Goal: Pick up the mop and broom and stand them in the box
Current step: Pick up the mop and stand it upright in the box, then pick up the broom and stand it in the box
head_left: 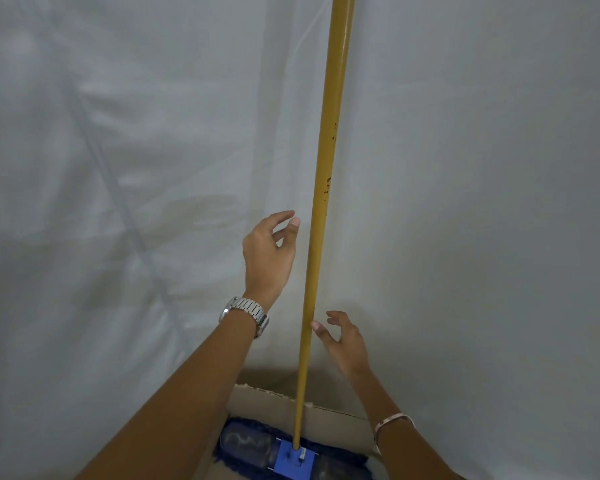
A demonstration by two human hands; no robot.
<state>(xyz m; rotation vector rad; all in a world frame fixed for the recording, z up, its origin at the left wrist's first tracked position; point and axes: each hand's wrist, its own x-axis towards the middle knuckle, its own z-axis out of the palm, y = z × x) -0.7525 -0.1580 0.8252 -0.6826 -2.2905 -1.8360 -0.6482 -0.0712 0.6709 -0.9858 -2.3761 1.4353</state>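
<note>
1. Yellow and long, the mop handle (321, 209) is standing nearly upright in the head view, its axis running from the top edge down to the blue mop head (293, 460), which is lying inside the cardboard box (257, 403).
2. Left hand (267, 254), wearing a metal watch (245, 313), is hovering open just beside the handle, gripping nothing.
3. Right hand (343, 341) is spreading open lower down, its thumb tip at the handle, whether touching I cannot tell.
4. White sheeting (118, 168) is hanging behind.
</note>
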